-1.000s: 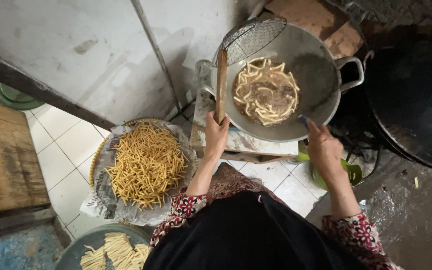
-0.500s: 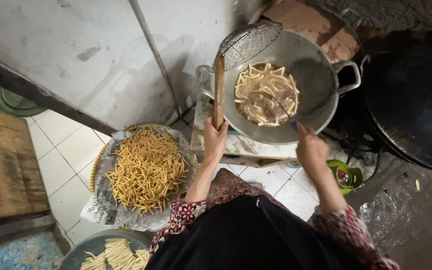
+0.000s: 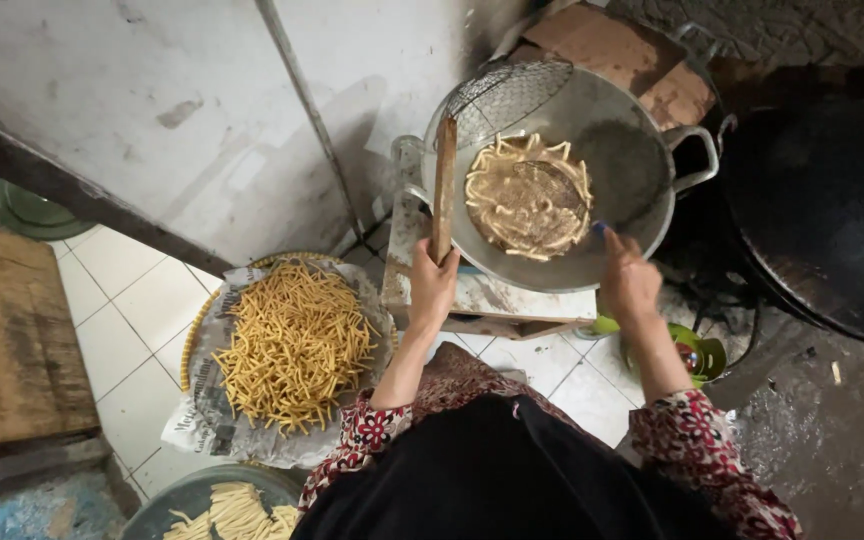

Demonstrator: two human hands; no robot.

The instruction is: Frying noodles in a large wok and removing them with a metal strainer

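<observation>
My left hand (image 3: 433,283) grips the wooden handle (image 3: 443,185) of a wire-mesh skimmer (image 3: 505,92) that leans on the far rim of a grey metal wok (image 3: 632,170). My right hand (image 3: 627,280) is at the wok's near rim, closed on a thin utensil with a blue end (image 3: 600,229) that reaches into the oil. Pale dough sticks (image 3: 529,198) float in a ring in the brown oil. The utensil's working end is hidden.
A round tray lined with newspaper (image 3: 222,430) holds a heap of fried yellow sticks (image 3: 294,343) on the white tiled floor. A grey bowl (image 3: 167,500) of raw sticks sits at the bottom edge. A wooden board (image 3: 7,340) lies left, a large black pan (image 3: 822,210) right, a green object (image 3: 697,352) below the wok.
My right hand has moved up to the wok's near rim. The sticks in the oil have gathered from a loose scatter into a ring. My left hand still holds the skimmer handle.
</observation>
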